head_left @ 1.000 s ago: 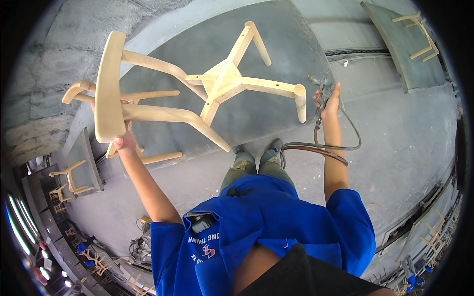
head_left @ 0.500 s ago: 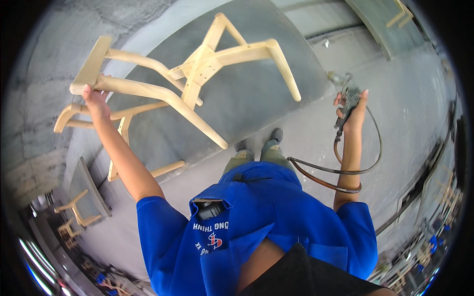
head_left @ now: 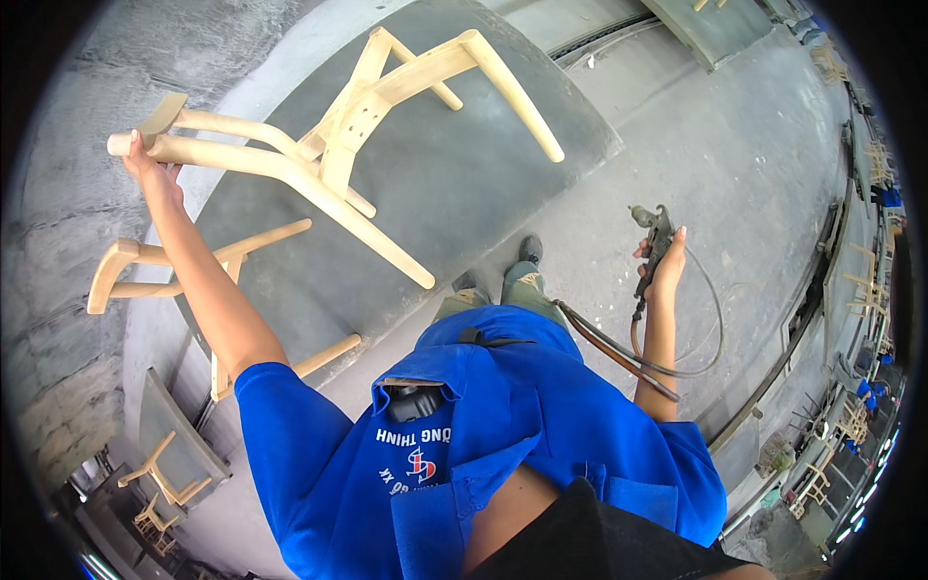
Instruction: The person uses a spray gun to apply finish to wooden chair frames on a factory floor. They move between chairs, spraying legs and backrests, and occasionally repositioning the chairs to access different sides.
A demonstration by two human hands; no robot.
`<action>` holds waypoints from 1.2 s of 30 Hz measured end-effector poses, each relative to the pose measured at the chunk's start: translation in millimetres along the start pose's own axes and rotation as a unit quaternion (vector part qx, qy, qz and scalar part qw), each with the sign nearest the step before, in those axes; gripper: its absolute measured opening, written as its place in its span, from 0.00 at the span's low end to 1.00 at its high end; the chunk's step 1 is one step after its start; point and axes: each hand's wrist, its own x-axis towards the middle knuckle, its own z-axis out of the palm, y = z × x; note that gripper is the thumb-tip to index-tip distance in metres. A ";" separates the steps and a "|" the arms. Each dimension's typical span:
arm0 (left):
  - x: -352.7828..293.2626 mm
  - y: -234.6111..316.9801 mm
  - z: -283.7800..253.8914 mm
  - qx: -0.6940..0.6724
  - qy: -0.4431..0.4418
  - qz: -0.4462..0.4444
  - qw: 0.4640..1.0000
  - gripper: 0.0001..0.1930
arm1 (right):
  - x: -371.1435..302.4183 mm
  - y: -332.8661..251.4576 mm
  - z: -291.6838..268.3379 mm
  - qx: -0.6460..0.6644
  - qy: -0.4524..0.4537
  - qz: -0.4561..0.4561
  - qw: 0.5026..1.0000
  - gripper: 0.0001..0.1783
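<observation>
My left hand (head_left: pixel 158 174) grips a pale wooden chair frame (head_left: pixel 338 169) at the end of its back, fingers wrapped round the rail. The frame lies tilted on its side over a grey tabletop (head_left: pixel 454 184), its legs pointing to the right and toward me. In my right hand (head_left: pixel 667 274) is a dark spray gun (head_left: pixel 658 240), held out to the right above the floor and away from the wood. Its hose (head_left: pixel 619 354) loops back toward my body. Below my left forearm, a second wooden chair frame (head_left: pixel 271 236) rests partly hidden.
A rough grey wall (head_left: pixel 68 222) rises on the left. More chair frames stand on the lower left, such as a small wooden one (head_left: pixel 159 474), and several line the far right. Another grey table (head_left: pixel 720 29) is at the top right. My shoes (head_left: pixel 530 248) are close to the table edge.
The held chair frame has turned and shifted left, opening a gap in view from the second frame. My right hand with the spray gun has come lower and closer to me.
</observation>
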 end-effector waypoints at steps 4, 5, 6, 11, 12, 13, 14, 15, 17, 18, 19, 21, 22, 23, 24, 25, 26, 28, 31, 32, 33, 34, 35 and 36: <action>-11.2 15.2 2.0 0.043 -0.005 0.011 0.999 0.53 | -42.7 -5.1 11.1 -0.063 -0.001 -0.113 0.992 0.37; -13.8 22.3 -2.7 0.068 -0.011 0.011 0.998 0.53 | -57.3 -11.5 20.8 -0.047 -0.061 -0.154 0.985 0.38; -15.6 33.4 -11.3 0.130 -0.008 0.014 0.991 0.52 | -74.8 -19.3 30.9 -0.039 -0.103 -0.178 0.978 0.40; -27.2 56.3 -17.6 0.262 0.013 0.239 0.935 0.48 | -115.3 -67.4 70.8 -0.042 -0.412 -0.222 0.883 0.48; -28.1 57.5 -14.2 0.246 -0.028 0.270 0.931 0.47 | -115.7 -75.1 79.2 -0.044 -0.437 -0.204 0.875 0.49; -29.0 57.3 -11.0 0.245 -0.010 0.252 0.936 0.47 | -115.3 -81.0 87.3 -0.046 -0.461 -0.185 0.866 0.50; -30.0 56.3 -7.7 0.251 0.002 0.265 0.931 0.48 | -115.1 -84.0 94.5 -0.043 -0.426 -0.196 0.882 0.51; -30.6 55.3 -5.6 0.275 0.018 0.277 0.921 0.48 | -113.4 -88.6 97.1 -0.054 -0.395 -0.230 0.888 0.51; -31.9 50.4 -4.7 0.250 0.026 0.287 0.924 0.41 | -110.3 -93.8 97.2 -0.079 -0.336 -0.297 0.890 0.52; -31.3 48.3 -5.9 0.238 0.016 0.274 0.932 0.44 | -108.8 -97.0 91.7 -0.059 -0.314 -0.291 0.902 0.51; -29.6 45.9 -7.9 0.225 0.005 0.262 0.938 0.47 | -108.6 -97.3 85.8 -0.045 -0.295 -0.324 0.898 0.49; -22.9 39.7 -9.0 0.222 0.017 0.268 0.937 0.45 | -110.0 -96.5 68.5 -0.113 -0.246 -0.407 0.873 0.48; -19.6 35.8 -10.3 0.222 0.022 0.271 0.937 0.44 | -110.3 -93.9 63.8 -0.119 -0.262 -0.398 0.871 0.47; -14.6 32.0 -10.9 0.216 -0.001 0.300 0.929 0.46 | -110.7 -90.4 59.7 -0.124 -0.277 -0.390 0.869 0.47; -7.6 31.0 -11.7 0.210 -0.024 0.329 0.920 0.49 | -111.3 -88.5 58.1 -0.129 -0.293 -0.382 0.867 0.46; -2.1 28.2 -12.1 0.203 -0.046 0.357 0.911 0.52 | -111.5 -85.4 61.2 -0.137 -0.329 -0.404 0.843 0.46; 2.0 24.3 -12.3 0.198 -0.047 0.370 0.907 0.49 | -111.5 -82.0 67.6 -0.145 -0.367 -0.425 0.815 0.45; 10.0 19.7 -11.9 0.193 -0.048 0.398 0.896 0.44 | -112.2 -80.7 80.0 -0.173 -0.448 -0.477 0.737 0.41; 19.1 8.9 -2.2 0.222 0.074 0.430 0.872 0.33 | -117.5 -80.5 99.9 -0.266 -0.602 -0.467 0.591 0.33; 21.5 7.0 -0.4 0.209 0.089 0.432 0.873 0.35 | -119.3 -80.4 104.9 -0.306 -0.631 -0.428 0.570 0.31; 25.5 6.4 -0.8 0.197 0.106 0.433 0.873 0.37 | -121.2 -79.9 111.4 -0.358 -0.658 -0.383 0.541 0.30; 26.5 6.8 -3.9 0.187 0.121 0.436 0.872 0.39 | -122.6 -78.7 116.2 -0.397 -0.683 -0.342 0.509 0.28; 28.8 7.8 -9.1 0.194 0.093 0.409 0.887 0.39 | -124.8 -78.0 122.9 -0.414 -0.685 -0.336 0.496 0.28; 31.3 11.3 -15.3 0.201 0.067 0.385 0.898 0.38 | -127.0 -78.1 130.4 -0.420 -0.688 -0.342 0.483 0.28</action>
